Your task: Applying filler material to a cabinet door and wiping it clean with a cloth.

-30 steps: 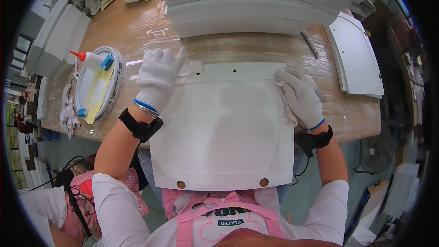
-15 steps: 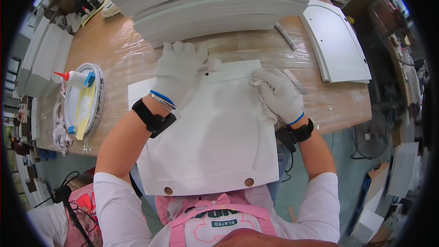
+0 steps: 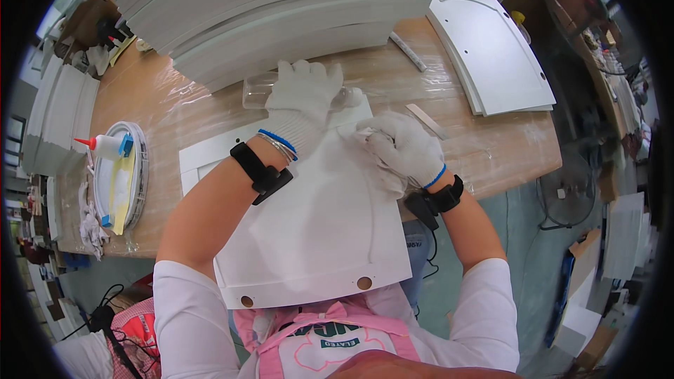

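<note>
One white panel [image 3: 309,242] lies mid-frame, reaching toward the lower edge. At its upper end I see the gloved left hand [image 3: 305,91] wrapped round a clear bottle [image 3: 257,91], the gloved right hand [image 3: 408,144] bunching a rag [image 3: 385,170].

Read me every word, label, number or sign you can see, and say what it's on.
I won't copy wording out.
Chest clothing: dark green letters, partly covered.
Blue trousers: small lettering, too blurred to read.
White panel: no lettering I can make out.
</note>
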Action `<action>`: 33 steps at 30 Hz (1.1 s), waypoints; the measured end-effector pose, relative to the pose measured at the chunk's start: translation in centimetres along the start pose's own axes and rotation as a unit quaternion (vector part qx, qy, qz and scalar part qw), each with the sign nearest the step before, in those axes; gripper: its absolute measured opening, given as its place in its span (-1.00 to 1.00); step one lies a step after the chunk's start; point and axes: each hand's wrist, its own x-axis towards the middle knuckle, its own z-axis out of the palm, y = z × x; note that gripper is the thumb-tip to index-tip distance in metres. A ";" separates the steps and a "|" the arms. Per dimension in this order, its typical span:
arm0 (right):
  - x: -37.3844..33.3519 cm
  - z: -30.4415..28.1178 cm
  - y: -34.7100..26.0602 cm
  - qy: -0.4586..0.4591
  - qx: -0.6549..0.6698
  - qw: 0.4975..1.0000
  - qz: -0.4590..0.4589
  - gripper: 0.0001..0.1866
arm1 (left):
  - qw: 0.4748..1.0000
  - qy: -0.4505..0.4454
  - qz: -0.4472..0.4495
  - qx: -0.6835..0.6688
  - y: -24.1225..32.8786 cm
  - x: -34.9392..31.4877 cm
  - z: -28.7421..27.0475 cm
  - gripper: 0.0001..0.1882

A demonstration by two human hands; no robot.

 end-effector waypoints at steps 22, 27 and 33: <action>-0.1 1.3 -0.9 0.020 -0.081 0.996 0.027 -0.70 | 0.757 0.280 -0.464 -0.366 -23.3 -19.0 5.9 -0.13; 0.4 1.9 -2.9 0.022 -0.132 0.991 0.017 -0.71 | 0.734 0.253 -0.523 -0.352 -24.2 -23.3 7.7 -0.05; 0.1 1.4 -1.7 0.038 -0.132 0.989 0.054 -0.66 | 0.834 -0.078 -0.461 -0.293 -10.1 -25.6 0.6 0.02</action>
